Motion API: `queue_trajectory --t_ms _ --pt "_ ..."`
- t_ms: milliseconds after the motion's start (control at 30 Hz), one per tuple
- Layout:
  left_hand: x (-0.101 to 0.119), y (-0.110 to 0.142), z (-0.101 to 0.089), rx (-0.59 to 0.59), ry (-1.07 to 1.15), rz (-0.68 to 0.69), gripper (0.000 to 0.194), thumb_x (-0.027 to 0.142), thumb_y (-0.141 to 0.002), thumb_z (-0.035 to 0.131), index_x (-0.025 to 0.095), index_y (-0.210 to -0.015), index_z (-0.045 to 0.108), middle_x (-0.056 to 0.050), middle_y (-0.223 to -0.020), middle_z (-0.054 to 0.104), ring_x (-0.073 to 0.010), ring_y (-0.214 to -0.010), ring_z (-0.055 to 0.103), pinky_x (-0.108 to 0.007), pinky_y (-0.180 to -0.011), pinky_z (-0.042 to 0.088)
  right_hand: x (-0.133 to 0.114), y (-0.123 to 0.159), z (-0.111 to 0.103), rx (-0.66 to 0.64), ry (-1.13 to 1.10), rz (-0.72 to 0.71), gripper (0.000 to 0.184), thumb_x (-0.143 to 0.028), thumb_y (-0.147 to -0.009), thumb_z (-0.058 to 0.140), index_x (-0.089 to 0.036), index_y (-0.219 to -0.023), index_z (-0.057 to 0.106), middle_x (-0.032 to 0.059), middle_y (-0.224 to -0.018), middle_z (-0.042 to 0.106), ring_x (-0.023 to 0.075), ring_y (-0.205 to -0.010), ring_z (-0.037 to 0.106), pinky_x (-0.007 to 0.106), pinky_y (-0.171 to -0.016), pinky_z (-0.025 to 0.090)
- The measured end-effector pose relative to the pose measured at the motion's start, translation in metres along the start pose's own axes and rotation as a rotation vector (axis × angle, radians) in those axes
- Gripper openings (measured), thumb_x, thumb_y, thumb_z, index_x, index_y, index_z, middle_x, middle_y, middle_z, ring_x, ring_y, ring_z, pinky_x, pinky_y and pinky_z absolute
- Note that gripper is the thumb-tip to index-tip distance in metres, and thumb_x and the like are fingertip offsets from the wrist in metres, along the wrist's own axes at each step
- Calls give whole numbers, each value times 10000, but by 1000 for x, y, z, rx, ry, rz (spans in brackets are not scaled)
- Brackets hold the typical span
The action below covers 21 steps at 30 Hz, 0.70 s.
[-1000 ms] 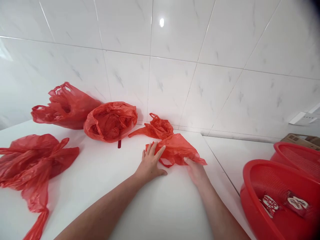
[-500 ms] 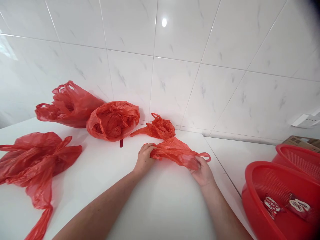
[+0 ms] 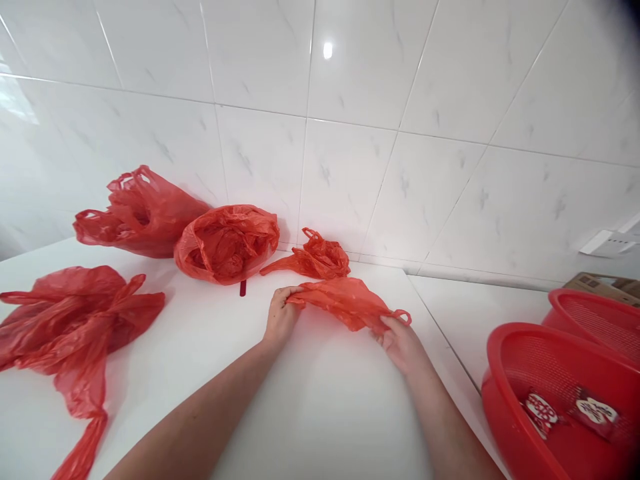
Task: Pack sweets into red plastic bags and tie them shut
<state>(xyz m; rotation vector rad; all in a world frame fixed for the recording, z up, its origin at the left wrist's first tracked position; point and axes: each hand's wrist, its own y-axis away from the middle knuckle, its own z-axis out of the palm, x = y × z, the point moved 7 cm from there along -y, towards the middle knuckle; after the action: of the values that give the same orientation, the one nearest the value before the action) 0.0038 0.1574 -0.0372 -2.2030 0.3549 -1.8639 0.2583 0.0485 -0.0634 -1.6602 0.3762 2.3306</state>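
Observation:
A small crumpled red plastic bag point(image 3: 345, 301) is stretched between both my hands just above the white counter point(image 3: 310, 400). My left hand point(image 3: 280, 317) is closed on the bag's left end. My right hand point(image 3: 400, 340) pinches its right end near a handle loop. Just behind it, against the tiled wall, lies another small red bag point(image 3: 316, 257).
More red plastic bags lie on the counter: a rounded open one point(image 3: 227, 243), one further left by the wall point(image 3: 137, 212), and a flattened one point(image 3: 70, 327) at the left. Two red plastic baskets point(image 3: 560, 400) stand at the right, the nearer holding small red-and-white packets point(image 3: 543, 410).
My left hand went from lying flat on the bag to gripping it. Both hands took hold of the bag's ends and raised it slightly off the counter.

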Motion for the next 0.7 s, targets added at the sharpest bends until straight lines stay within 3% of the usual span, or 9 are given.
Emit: queue_trajectory --t_ms 100,167,267,367,467,567,633,700 --pt "-6 -5 -5 22 72 -52 386 80 -664 410 208 -909 679 -70 -1066 536 -233 -1067 503 -371 -928 430 1 -1 -7 -29 -221 60 160 -298 -693 663 -228 -830 621 35 -1028 686 229 -1027 616 412 -843 521" --pt "-8 -5 -2 -19 126 -86 393 72 -631 413 204 -890 678 -60 -1013 560 -215 -994 536 -345 -868 458 1 -3 -15 11 -355 49 124 -253 -682 677 -242 -785 610 9 -997 696 222 -1022 620 427 -863 516" --pt "-9 2 14 -177 243 -172 293 91 -616 427 193 -803 628 -14 -754 590 -154 -654 570 -295 -617 489 -4 -5 -27 109 -404 -35 137 -267 -670 715 -260 -733 593 -40 -907 706 183 -959 642 365 -845 526" --pt "-6 13 33 -370 377 -248 133 112 -610 505 188 -711 548 22 -661 596 -100 -471 504 -247 -478 439 -12 -4 -24 79 -366 -70 177 -401 -703 699 -254 -724 602 -15 -953 706 204 -1012 626 374 -867 514" --pt "4 24 44 -519 493 -291 136 157 -620 642 179 -707 540 -19 -833 667 -106 -554 576 -256 -538 484 -18 1 -14 56 -300 -87 293 -535 -729 640 -243 -752 625 39 -1050 691 263 -1060 606 439 -863 509" --pt "14 32 49 -608 580 -325 190 332 -726 669 176 -814 605 -78 -978 681 -175 -805 654 -313 -717 528 -12 5 -11 85 -316 -27 335 -539 -727 651 -247 -889 658 45 -1069 685 253 -1042 615 408 -844 522" --pt "14 30 48 -591 707 -395 267 401 -782 629 173 -921 626 -104 -1067 669 -215 -948 645 -344 -807 521 -6 6 -13 85 -330 34 364 -522 -729 661 -242 -962 658 41 -1051 690 237 -1003 633 374 -815 537" --pt "7 23 42 -494 850 -484 252 375 -807 611 168 -950 627 -92 -1050 679 -205 -939 652 -324 -810 526 -2 9 -21 110 -323 60 322 -476 -724 682 -242 -944 661 20 -980 706 208 -924 658 324 -772 549"
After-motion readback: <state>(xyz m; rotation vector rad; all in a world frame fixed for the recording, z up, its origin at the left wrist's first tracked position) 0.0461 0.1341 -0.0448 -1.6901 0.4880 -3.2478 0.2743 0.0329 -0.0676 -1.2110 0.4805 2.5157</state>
